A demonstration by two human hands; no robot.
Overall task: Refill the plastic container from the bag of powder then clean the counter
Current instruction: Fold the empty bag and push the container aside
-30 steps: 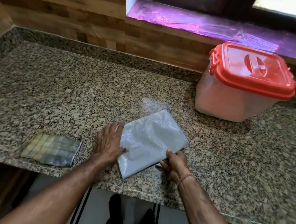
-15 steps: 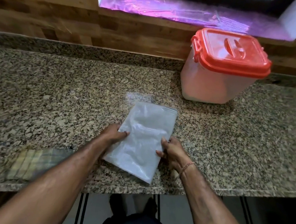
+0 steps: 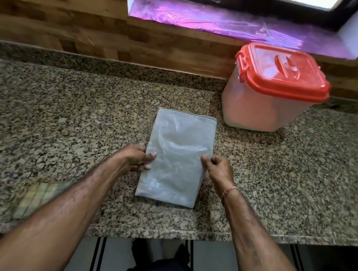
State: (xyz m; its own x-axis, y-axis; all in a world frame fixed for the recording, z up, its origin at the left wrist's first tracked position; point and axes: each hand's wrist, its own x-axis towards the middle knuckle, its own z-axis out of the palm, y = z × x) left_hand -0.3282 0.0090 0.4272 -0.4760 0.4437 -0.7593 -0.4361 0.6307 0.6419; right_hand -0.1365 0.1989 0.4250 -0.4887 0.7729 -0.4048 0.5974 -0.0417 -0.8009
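A flat, folded translucent plastic bag (image 3: 178,155) lies on the granite counter (image 3: 64,123) in front of me. My left hand (image 3: 134,158) pinches its left edge and my right hand (image 3: 218,171) pinches its right edge, both around mid-length. The plastic container (image 3: 263,104), translucent with a closed orange-red lid (image 3: 284,71), stands at the back right against the wall, a little beyond the bag's far right corner. A folded checked cloth (image 3: 37,195) lies at the front left, partly hidden by my left forearm.
A wooden backsplash (image 3: 74,25) runs along the rear of the counter, with a purple-lit window sill (image 3: 218,22) above. The counter's front edge is close to my body, with the floor and my feet below.
The bag has been turned from a diagonal lie to nearly straight, its long side pointing away from me. Both hands shifted to its side edges. A whitish powder patch seen earlier beyond the bag no longer shows.
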